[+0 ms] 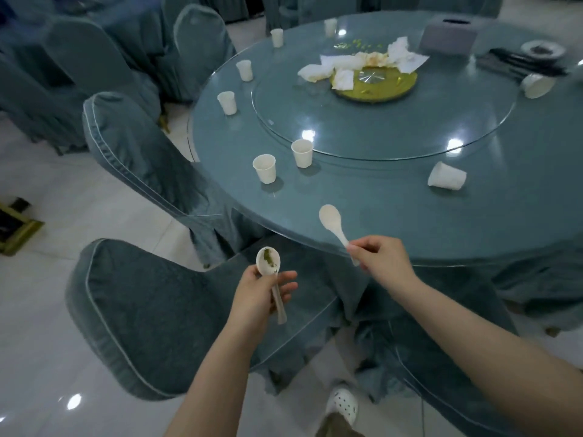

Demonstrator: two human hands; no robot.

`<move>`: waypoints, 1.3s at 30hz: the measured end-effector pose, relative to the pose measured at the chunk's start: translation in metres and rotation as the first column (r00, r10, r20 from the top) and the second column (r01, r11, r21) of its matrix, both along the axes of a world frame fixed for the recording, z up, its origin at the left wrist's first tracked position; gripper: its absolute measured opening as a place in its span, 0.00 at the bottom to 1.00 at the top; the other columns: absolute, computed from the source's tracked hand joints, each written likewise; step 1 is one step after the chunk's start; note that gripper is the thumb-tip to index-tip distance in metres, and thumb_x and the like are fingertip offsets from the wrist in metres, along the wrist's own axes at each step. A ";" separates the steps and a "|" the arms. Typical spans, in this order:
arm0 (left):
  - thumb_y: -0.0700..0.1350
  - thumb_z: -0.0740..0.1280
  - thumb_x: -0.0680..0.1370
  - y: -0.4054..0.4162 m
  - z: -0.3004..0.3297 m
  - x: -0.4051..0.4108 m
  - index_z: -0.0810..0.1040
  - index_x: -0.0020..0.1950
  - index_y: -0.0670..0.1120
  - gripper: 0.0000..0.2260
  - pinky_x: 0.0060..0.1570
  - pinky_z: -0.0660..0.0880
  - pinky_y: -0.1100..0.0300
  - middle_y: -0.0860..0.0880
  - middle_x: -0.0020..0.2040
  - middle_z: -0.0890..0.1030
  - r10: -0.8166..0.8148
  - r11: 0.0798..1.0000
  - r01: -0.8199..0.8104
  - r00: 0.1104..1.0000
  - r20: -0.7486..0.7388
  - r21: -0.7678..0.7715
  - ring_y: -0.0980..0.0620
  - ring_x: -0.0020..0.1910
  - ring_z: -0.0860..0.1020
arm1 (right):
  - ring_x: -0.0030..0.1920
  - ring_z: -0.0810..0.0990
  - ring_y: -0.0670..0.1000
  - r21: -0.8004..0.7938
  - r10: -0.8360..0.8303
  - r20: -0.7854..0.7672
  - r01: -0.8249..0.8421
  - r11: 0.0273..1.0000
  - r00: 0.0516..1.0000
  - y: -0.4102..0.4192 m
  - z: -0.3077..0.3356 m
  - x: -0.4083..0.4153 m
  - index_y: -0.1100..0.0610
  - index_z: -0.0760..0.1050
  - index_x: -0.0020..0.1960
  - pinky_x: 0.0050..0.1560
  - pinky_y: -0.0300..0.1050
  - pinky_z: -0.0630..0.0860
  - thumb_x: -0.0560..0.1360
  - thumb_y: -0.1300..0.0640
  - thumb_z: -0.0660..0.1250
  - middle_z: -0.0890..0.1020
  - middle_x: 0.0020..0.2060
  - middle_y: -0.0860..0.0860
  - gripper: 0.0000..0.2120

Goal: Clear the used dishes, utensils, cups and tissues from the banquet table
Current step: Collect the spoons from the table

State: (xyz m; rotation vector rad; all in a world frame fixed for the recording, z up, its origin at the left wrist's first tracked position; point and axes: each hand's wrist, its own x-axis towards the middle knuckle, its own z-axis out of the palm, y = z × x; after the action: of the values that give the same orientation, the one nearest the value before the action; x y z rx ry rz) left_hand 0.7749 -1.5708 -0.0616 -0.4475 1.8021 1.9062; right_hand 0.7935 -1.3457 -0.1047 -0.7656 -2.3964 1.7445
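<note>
My left hand [258, 294] grips a white soup spoon smeared with green residue [268, 261], held over a chair seat below the table edge. My right hand [381, 258] pinches the handle of a clean-looking white spoon [331, 220] just above the round table's near rim [284, 230]. Several white paper cups stand on the table, two nearest [264, 168] [302, 152]; one lies tipped over [446, 179]. Crumpled stained tissues [362, 66] lie on the glass turntable [378, 127] around a gold centre disc.
Blue-covered chairs stand close on the left [132, 146] and below my hands [151, 320]. At the far right are a grey tissue box [449, 37], a small dish [542, 50], dark chopsticks [520, 66] and another tipped cup [536, 85].
</note>
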 end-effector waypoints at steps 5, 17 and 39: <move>0.34 0.55 0.80 0.001 -0.002 0.062 0.71 0.54 0.51 0.13 0.33 0.78 0.59 0.43 0.39 0.83 -0.002 0.993 0.006 0.999 -0.032 0.119 0.49 0.35 0.83 | 0.32 0.78 0.36 0.022 0.044 -0.059 -0.043 0.999 0.997 -0.036 0.043 0.099 0.45 0.82 0.35 0.35 0.30 0.72 0.71 0.57 0.73 0.84 0.32 0.41 0.08; 0.39 0.55 0.80 0.100 0.022 0.212 0.72 0.61 0.50 0.13 0.43 0.80 0.51 0.41 0.45 0.84 -0.303 0.859 0.252 0.952 0.047 0.446 0.43 0.47 0.82 | 0.34 0.79 0.41 0.123 -0.056 0.064 0.048 0.991 0.996 -0.013 0.085 0.285 0.47 0.86 0.42 0.39 0.39 0.75 0.72 0.55 0.72 0.84 0.33 0.43 0.05; 0.40 0.58 0.81 0.549 0.049 0.408 0.70 0.56 0.52 0.08 0.40 0.80 0.58 0.44 0.50 0.84 -0.480 0.806 0.474 0.874 -0.077 0.353 0.49 0.50 0.83 | 0.36 0.80 0.39 0.311 -0.235 0.068 0.203 0.929 0.970 0.404 0.107 0.505 0.48 0.81 0.40 0.38 0.34 0.74 0.69 0.52 0.74 0.83 0.33 0.41 0.02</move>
State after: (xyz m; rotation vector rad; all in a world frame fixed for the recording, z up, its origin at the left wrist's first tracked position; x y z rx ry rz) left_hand 1.1833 -1.0218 -0.0121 0.1195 1.3348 1.7935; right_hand 1.2980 -0.9415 0.0027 -1.0520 -2.4472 1.2462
